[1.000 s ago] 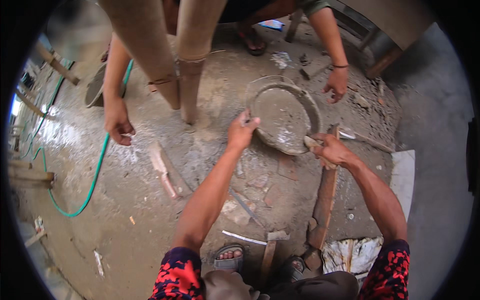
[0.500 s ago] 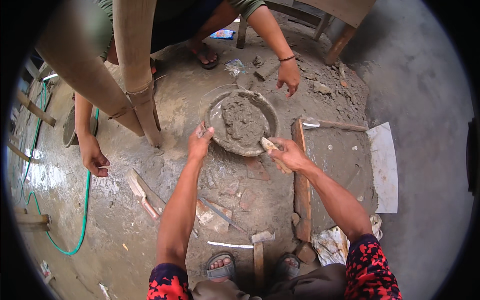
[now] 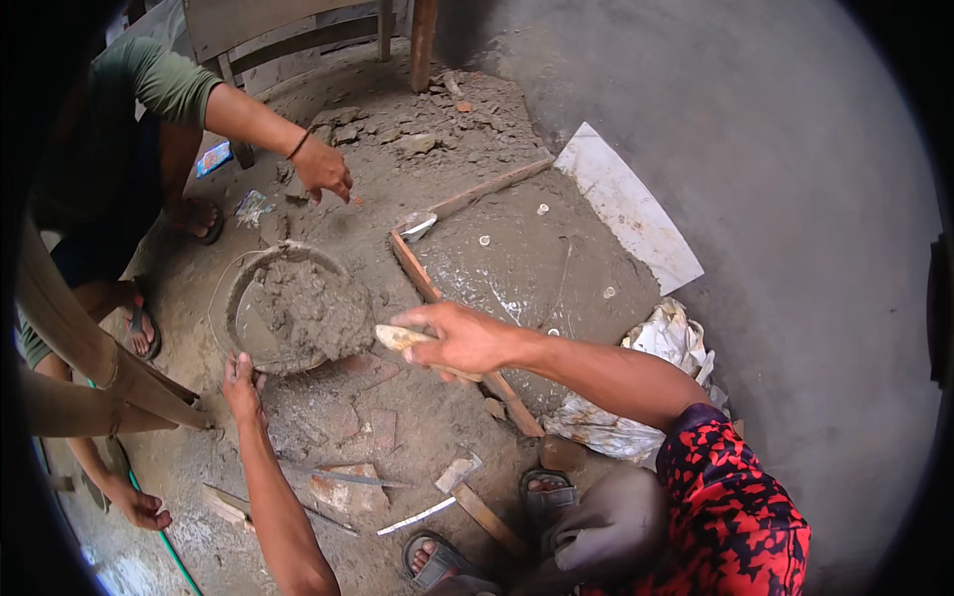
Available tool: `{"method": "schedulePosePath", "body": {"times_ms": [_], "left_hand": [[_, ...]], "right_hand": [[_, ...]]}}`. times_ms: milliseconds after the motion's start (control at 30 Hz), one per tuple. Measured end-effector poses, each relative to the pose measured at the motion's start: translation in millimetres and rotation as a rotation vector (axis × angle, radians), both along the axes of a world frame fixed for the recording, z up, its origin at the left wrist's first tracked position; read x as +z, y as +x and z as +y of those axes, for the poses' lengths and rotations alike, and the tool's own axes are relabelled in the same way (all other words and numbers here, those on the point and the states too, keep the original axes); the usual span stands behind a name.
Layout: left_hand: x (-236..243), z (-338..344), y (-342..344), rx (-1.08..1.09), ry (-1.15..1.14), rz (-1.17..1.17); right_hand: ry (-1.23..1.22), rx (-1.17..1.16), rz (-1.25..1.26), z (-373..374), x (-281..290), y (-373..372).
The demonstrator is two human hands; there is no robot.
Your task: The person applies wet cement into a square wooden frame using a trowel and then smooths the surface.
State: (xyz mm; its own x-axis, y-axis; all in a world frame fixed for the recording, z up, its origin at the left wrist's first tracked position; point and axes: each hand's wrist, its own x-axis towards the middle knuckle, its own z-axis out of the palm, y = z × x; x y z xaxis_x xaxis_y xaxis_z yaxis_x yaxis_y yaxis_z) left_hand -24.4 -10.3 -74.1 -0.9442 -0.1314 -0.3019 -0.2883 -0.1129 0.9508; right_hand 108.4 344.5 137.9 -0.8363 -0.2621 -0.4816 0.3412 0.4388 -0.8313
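My left hand (image 3: 243, 382) grips the near left rim of a round pan (image 3: 237, 318) of wet grey mortar (image 3: 298, 303), which has a thin wire handle. My right hand (image 3: 442, 343) is closed on a pale wooden-handled tool (image 3: 397, 336) at the pan's right side, with a heap of mortar beside it at the rim; its blade is hidden. To the right is a wood-edged form (image 3: 417, 263) of smoothed mortar with small white round pieces and a metal blade (image 3: 420, 226) on its far left corner. A white board (image 3: 626, 204) borders its right side.
A co-worker squats at left, one hand (image 3: 323, 169) above the pan, the other (image 3: 144, 507) lower left. Bamboo poles (image 3: 89, 343) stand between us. Tools (image 3: 467, 487) and rubble lie by my sandals. A wooden piece of furniture (image 3: 248, 30) stands behind; crumpled sacks (image 3: 606, 427) lie right.
My view has swung right, shifting the scene leftward. My right hand and tool have moved rightward from the rim, with mortar now heaped up there. My left hand stays on the pan.
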Motion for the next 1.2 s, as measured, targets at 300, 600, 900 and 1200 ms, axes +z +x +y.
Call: {"method": "schedulePosePath", "body": {"times_ms": [300,600,900,1200], "left_hand": [[0.3,-15.3,-0.2,0.018,-0.026,-0.06],[-3.5,-29.1,-4.5,-0.057,-0.019,-0.119],[4.4,9.3,0.1,0.018,-0.043,-0.155],[13.0,11.8,5.0,-0.034,0.049,-0.059]], "right_hand": [[-0.132,-0.305,-0.107,104.9,1.3,127.2],[0.227,-0.752,-0.012,256.1,-20.9,124.6],[1.477,-0.439,0.204,379.0,-137.6,43.3],[0.937,-0.181,0.94,209.1,-28.5,45.6]]}}
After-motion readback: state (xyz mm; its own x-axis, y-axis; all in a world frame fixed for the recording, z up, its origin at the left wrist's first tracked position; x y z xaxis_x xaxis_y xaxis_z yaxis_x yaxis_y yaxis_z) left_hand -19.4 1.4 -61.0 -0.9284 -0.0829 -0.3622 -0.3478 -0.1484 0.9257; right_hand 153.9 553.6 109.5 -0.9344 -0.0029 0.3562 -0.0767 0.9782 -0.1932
